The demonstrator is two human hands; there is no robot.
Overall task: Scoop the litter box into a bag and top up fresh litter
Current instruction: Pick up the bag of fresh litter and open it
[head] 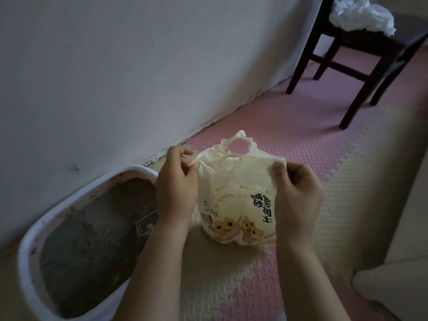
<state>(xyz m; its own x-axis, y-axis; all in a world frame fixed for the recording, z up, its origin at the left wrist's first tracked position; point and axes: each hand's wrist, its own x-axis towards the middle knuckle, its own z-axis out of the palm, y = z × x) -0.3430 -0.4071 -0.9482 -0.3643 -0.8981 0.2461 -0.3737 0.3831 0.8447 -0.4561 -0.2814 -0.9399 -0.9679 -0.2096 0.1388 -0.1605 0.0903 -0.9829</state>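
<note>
Two pinches, my left grip and right grip curled on the litter bag at its top edge, apparently to spread it open beside the litter box.

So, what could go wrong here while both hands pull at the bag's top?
1. The left hand and right hand pinch the thin, ragged top of the litter bag; it may rip and spill onto the mat.
2. The bag is beside the litter box, not over it, so pouring could miss.
</note>
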